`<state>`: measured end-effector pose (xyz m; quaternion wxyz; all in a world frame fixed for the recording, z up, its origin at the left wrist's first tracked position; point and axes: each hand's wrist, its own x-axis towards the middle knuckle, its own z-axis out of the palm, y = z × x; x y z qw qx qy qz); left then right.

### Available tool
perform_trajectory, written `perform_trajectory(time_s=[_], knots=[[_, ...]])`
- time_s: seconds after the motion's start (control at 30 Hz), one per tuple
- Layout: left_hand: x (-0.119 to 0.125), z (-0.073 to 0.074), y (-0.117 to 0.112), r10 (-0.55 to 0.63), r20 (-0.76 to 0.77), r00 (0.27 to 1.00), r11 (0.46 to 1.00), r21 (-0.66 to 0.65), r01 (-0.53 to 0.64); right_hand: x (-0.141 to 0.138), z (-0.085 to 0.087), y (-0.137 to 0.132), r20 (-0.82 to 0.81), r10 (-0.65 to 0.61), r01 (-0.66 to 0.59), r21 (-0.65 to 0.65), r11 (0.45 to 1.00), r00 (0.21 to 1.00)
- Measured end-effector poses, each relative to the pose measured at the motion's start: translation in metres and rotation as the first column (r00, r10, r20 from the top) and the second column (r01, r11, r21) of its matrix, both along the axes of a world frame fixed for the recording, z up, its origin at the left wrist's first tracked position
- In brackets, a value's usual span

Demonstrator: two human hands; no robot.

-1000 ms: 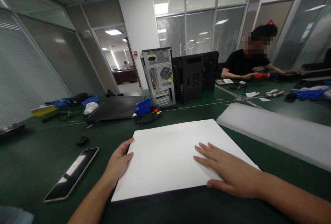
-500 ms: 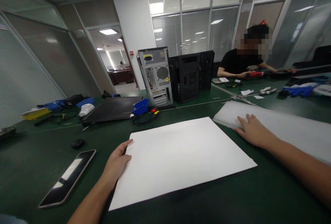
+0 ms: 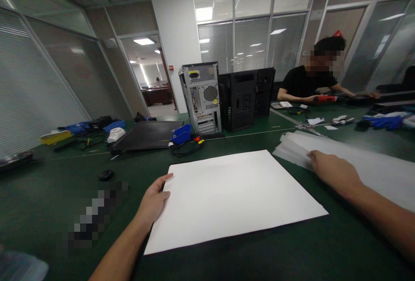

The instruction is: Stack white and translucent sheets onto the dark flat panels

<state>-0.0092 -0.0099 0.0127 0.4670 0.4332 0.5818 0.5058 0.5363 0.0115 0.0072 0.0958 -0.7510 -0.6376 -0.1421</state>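
A large white sheet (image 3: 231, 196) lies flat on the green table (image 3: 52, 194) in front of me. My left hand (image 3: 153, 203) rests at the sheet's left edge, fingers curled against it. My right hand (image 3: 333, 172) lies on a stack of translucent white sheets (image 3: 366, 166) to the right; its fingers curl at the stack's near left corner, where the top layers are lifted and fanned apart.
Behind the sheet stand a grey computer tower (image 3: 202, 97) and black cases (image 3: 246, 97), with a blue tray and cable (image 3: 183, 136) and a black panel (image 3: 147, 135). A phone lies at the left. A person in black (image 3: 308, 84) works at the far right.
My right hand left the big white sheet, moved right onto the translucent stack, and its fingers have curled at the corner, fanning the top layers. My left hand stayed at the sheet's edge.
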Motion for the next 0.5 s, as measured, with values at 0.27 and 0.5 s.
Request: perform_trajectory(time_s=[0.27,0.5], knots=[[0.002,0.002,0.000,-0.001,-0.013,1.000,0.999,-0.053,0.000,-0.103,0.012,-0.040,0.063,0.445,-0.449,0.064,0.891,0.893],[0.004,0.001,0.002,-0.002,-0.041,0.999,0.999,-0.051,0.000,-0.130,0.016,-0.058,0.072,0.455,-0.460,0.091,0.883,0.888]])
